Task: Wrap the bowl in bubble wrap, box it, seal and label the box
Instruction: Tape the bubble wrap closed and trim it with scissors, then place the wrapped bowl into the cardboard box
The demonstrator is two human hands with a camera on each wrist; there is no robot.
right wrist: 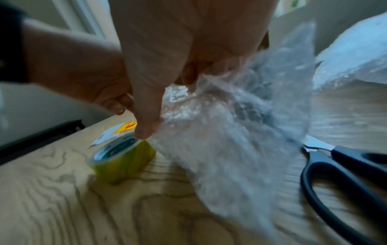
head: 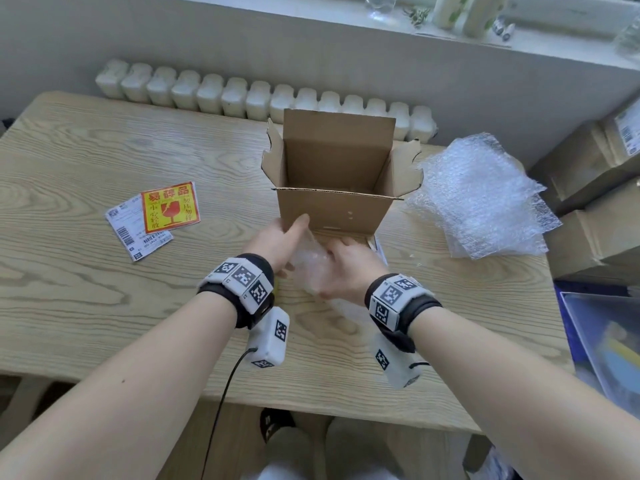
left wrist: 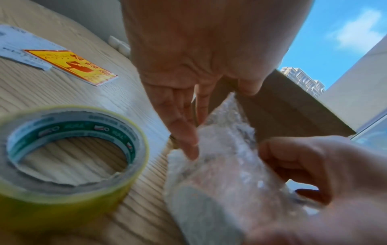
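A bundle of bubble wrap [head: 310, 263] sits between my two hands, just above the table in front of the open cardboard box [head: 332, 209]; the bowl inside it is not clearly visible. My left hand [head: 280, 244] holds the bundle's left side, its thumb up by the box's front wall. My right hand [head: 346, 268] grips the right side with curled fingers [left wrist: 293, 157]. In the right wrist view the wrap [right wrist: 230, 132] hangs loose below my thumb. The box flaps stand up.
A yellow fragile sticker [head: 170, 206] lies on a shipping label [head: 128, 230] at left. Spare bubble wrap sheets [head: 481, 195] lie at right. A tape roll [left wrist: 69, 159] and black scissors [right wrist: 343, 174] lie under my hands. More cartons [head: 588, 174] stand beside the table.
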